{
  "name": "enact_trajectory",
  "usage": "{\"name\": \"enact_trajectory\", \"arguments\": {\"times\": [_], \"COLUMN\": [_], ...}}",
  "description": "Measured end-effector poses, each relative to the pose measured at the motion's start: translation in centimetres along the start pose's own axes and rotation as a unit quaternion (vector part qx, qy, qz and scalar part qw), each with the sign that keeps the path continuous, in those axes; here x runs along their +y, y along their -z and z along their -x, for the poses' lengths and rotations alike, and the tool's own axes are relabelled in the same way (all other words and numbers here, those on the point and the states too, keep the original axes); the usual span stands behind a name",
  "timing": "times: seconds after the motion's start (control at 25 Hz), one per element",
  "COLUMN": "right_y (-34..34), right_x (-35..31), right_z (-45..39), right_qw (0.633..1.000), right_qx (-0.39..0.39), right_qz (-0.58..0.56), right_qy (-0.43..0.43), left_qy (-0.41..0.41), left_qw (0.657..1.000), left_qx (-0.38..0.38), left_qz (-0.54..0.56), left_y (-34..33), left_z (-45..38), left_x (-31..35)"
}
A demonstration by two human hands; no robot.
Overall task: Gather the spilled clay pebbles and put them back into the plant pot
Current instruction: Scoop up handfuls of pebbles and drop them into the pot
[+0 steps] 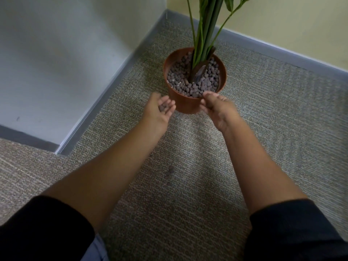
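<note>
A terracotta plant pot (185, 105) stands on the carpet, filled with brown clay pebbles (190, 80) around green plant stems (202, 44). My left hand (160, 112) is cupped palm up just left of the pot, with a few pebbles (163, 107) lying in the palm. My right hand (216, 108) is at the pot's near right rim, fingers pinched together over the edge; whether it holds pebbles is hidden. A couple of dark spots that may be pebbles (169, 171) lie on the carpet between my forearms.
The pot sits near a room corner: a white wall (66, 53) with a grey baseboard (113, 85) to the left, a yellow wall (291, 21) behind. Grey-beige carpet (263, 119) covers the floor.
</note>
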State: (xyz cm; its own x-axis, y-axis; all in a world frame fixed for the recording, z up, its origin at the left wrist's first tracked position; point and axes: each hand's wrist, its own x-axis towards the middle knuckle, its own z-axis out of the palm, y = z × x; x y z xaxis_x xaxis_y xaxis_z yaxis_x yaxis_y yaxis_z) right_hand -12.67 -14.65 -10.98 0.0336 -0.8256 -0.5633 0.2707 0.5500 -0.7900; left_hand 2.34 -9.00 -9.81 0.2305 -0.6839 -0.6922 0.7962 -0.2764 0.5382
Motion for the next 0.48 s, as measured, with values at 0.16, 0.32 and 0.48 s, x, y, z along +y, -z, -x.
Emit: {"name": "enact_trajectory", "arguments": {"times": [0.16, 0.32, 0.48], "right_y": [-1.0, -1.4, 0.2], "right_x": [-1.5, -1.5, 1.4], "right_z": [-0.9, -0.6, 0.5], "right_qw": [0.999, 0.999, 0.985], "right_qx": [0.008, -0.025, 0.062], "right_qz": [-0.046, 0.038, 0.114], "right_qy": [-0.005, 0.019, 0.115], "left_qy": [0.008, 0.048, -0.050], "left_qw": [0.995, 0.987, 0.972], "left_qx": [-0.083, -0.151, -0.095], "left_qz": [0.054, 0.019, -0.210], "left_y": [-3.9, -5.1, -3.0], "left_z": [-0.4, -1.1, -1.1], "left_x": [1.6, 1.9, 0.3]}}
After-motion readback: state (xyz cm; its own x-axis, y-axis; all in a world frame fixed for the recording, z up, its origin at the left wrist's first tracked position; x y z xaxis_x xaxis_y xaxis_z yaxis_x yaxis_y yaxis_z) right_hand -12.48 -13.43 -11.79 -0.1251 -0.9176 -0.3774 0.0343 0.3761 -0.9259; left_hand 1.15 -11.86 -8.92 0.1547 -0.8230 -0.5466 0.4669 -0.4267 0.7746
